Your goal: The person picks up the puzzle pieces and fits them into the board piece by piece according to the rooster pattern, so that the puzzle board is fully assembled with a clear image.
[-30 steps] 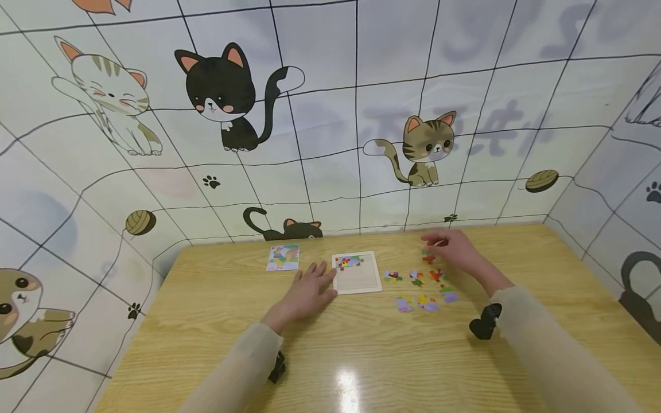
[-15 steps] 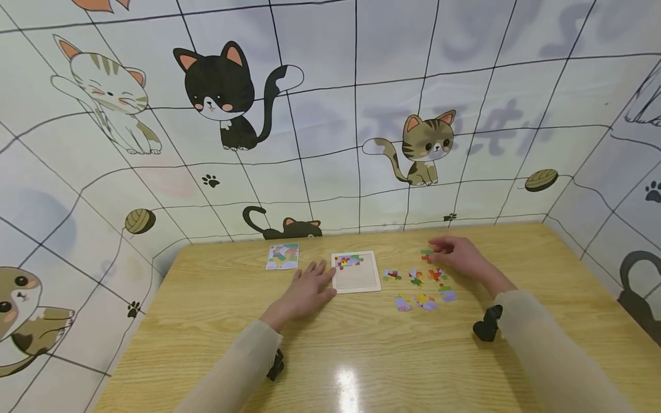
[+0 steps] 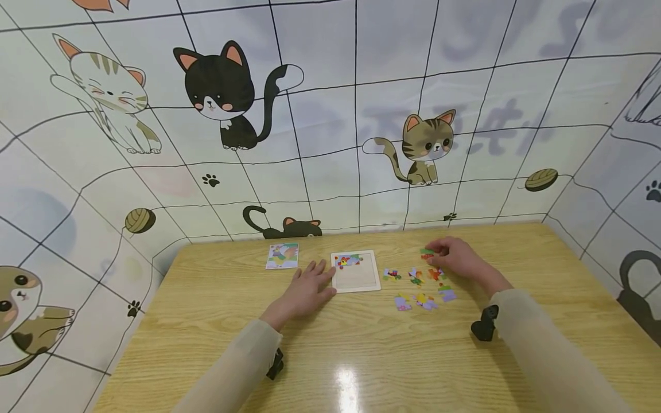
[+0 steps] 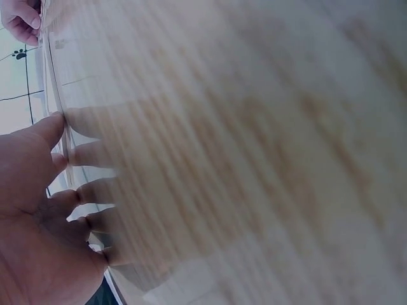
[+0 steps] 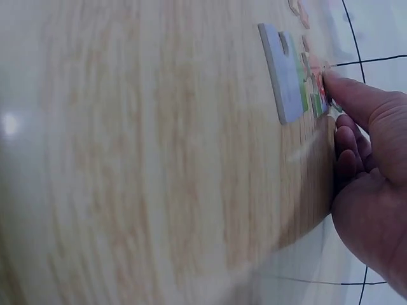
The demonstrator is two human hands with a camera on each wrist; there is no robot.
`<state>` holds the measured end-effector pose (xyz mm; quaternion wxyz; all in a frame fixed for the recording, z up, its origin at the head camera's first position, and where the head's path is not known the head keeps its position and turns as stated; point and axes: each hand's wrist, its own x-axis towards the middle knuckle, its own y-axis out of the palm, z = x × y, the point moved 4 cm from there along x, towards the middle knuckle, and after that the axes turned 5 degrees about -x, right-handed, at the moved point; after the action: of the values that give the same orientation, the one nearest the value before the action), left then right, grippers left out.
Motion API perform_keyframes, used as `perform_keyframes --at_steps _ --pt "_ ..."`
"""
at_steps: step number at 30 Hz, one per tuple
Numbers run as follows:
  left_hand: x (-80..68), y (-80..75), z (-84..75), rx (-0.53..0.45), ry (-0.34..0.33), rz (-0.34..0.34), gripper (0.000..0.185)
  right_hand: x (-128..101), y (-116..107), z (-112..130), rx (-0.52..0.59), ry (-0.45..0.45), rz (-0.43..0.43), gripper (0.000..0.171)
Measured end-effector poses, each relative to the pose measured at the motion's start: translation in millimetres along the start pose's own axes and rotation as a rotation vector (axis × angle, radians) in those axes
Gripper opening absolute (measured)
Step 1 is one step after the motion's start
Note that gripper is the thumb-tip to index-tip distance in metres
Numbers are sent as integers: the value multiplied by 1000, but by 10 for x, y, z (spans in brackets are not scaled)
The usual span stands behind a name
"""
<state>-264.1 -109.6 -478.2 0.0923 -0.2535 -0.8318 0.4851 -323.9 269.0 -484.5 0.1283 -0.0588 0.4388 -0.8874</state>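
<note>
A small green-and-red puzzle piece (image 3: 426,253) lies flat on the bench at the far end of the loose pieces, under the fingertips of the right hand (image 3: 454,259), which pinches it. Just nearer lie the other loose puzzle pieces (image 3: 420,287), colourful and flat, scattered in two rough rows. Left of them sits the square white puzzle tray (image 3: 356,271), flat, with a few pieces set along its far edge; the left hand (image 3: 307,289) rests flat at its left edge.
</note>
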Motion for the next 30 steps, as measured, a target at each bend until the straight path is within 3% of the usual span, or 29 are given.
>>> perform_keyframes --at_steps 19,30 --pt "14 19 16 14 -11 3 58 -38 -34 59 67 81 -30 32" --pt "12 17 21 6 -12 -2 58 12 -37 163 78 40 -66 24"
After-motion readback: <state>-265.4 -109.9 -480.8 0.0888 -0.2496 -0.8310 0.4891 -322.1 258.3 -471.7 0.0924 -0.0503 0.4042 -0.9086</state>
